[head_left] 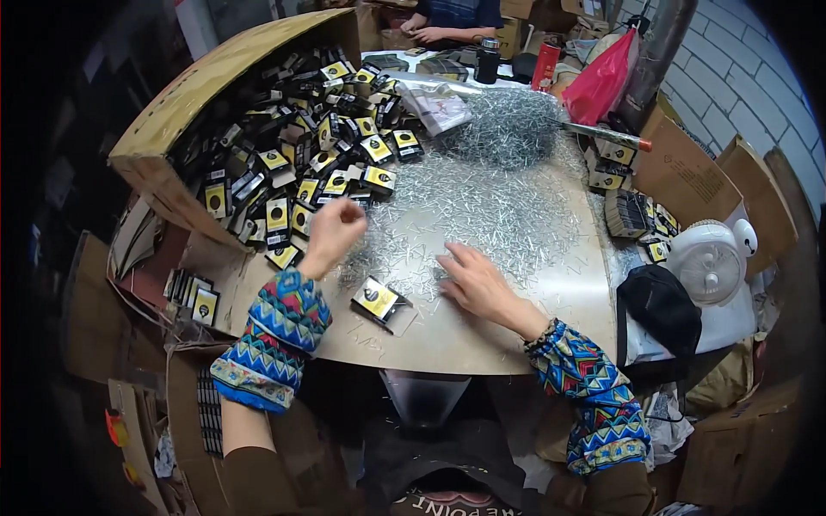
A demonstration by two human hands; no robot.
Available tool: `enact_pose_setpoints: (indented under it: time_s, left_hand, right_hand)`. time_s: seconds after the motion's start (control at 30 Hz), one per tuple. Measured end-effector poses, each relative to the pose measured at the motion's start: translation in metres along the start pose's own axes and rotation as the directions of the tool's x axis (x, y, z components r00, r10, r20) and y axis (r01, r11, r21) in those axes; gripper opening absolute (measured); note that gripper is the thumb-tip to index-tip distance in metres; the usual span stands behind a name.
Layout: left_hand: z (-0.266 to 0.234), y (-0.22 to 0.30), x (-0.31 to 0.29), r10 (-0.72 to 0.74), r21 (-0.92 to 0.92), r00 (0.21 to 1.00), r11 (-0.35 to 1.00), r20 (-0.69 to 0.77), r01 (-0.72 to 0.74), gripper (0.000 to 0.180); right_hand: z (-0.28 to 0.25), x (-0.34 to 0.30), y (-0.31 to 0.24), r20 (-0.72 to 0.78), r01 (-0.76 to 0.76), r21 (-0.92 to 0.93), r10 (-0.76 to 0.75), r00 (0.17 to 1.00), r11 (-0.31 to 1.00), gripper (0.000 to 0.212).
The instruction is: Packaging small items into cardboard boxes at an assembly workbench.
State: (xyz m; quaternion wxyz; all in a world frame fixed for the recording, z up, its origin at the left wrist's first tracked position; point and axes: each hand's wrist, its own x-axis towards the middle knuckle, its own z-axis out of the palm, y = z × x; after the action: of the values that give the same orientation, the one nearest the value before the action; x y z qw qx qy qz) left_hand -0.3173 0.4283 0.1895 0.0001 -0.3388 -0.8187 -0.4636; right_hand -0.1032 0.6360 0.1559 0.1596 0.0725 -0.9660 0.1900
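My left hand [334, 232] is raised just in front of the heaped boxes, fingers curled together in a pinch. Whatever they hold, if anything, is too small to make out. Over the loose metal pins [516, 206], my right hand [478, 282] reaches with fingers stretched out and partly spread, fingertips at the edge of the thin scatter. Between the two hands, a small yellow and black box [375, 297] lies on the tabletop [465, 348] with its end flap open toward me. Many similar small boxes [331, 163] are piled to the left and behind my left hand.
A big cardboard carton [232, 64] lies on its side around the box pile. Behind the pins are a dense pin mound [508, 125], a dark bottle [487, 60] and a red can [545, 64]. At right are a white fan [710, 262] and a black cap [658, 305]. Another person's hands [422, 33] show at the far side.
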Motion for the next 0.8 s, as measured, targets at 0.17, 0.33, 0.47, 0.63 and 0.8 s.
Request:
enact_pose_setpoints:
  time_s: [0.17,0.33,0.47,0.63,0.8]
  left_hand:
    - [-0.013,0.091,0.023,-0.037,-0.511,0.979,0.849,0.202,0.138,0.024]
    - [-0.004,0.049,-0.002,0.141,0.002,0.989,0.990,0.050,-0.142,0.024]
    - [0.011,0.026,-0.068,0.081,-0.028,0.952,0.997,0.296,-0.076,0.025]
    - [0.002,-0.002,-0.077,0.061,0.019,0.987,0.998,0.149,-0.064,0.022]
    - [0.030,-0.004,-0.040,0.241,0.117,0.954,0.957,0.177,-0.264,0.026]
  right_hand:
    - [0.011,0.053,-0.013,-0.132,-0.038,0.285,0.078,0.988,0.958,0.059]
    - [0.054,0.106,-0.033,-0.045,-0.064,0.025,0.065,0.997,0.998,0.062]
    - [0.061,0.120,-0.001,-0.091,-0.151,0.186,0.170,0.981,0.971,0.035]
    - [-0.001,0.141,-0.001,0.111,-0.182,0.973,0.408,0.906,0.139,0.015]
    - [-0.043,0.155,-0.001,0.006,-0.049,0.995,0.433,0.901,0.088,0.019]
